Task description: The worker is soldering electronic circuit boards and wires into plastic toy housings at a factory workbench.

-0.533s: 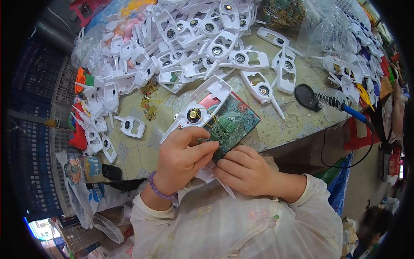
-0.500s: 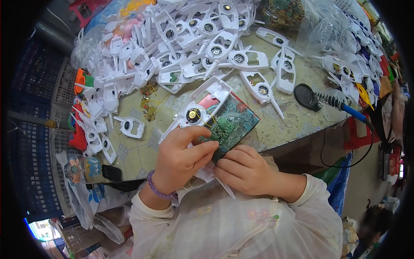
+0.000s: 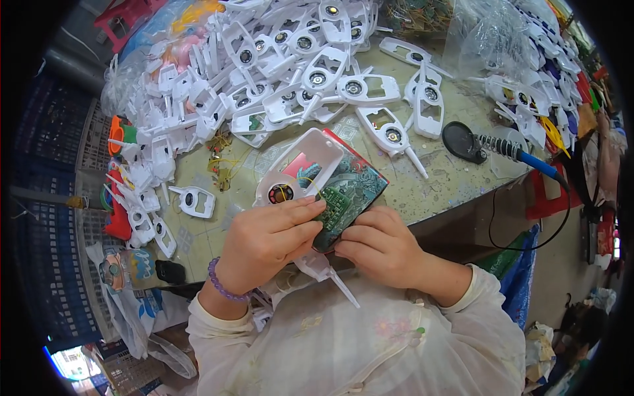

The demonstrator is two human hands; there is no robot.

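A white plastic housing (image 3: 330,155), fitted with a round black speaker (image 3: 281,193), lies over a red and dark green printed box or booklet (image 3: 366,175) at the table's near edge. Against this printed piece rests a small green circuit board (image 3: 337,204), with a thin yellow wire running from it toward the speaker. My left hand (image 3: 267,237) is closed, its fingertips at the board's left edge. Curled at the printed piece's lower right side, my right hand (image 3: 380,247) hides whatever is in its fingers. Another white housing with a long spike (image 3: 340,287) lies below, near my lap.
A heap of white housings (image 3: 264,72) fills the back of the table. On the right a blue-handled soldering iron (image 3: 538,165) sits in its coiled holder, its cable hanging down. Small boards with yellow wires (image 3: 221,162) lie left of centre. A dark little box (image 3: 170,270) stands front left.
My left hand has shifted slightly left and its fingers have straightened over the speaker's lower edge. The housing has tilted a little. My right hand has moved slightly right.
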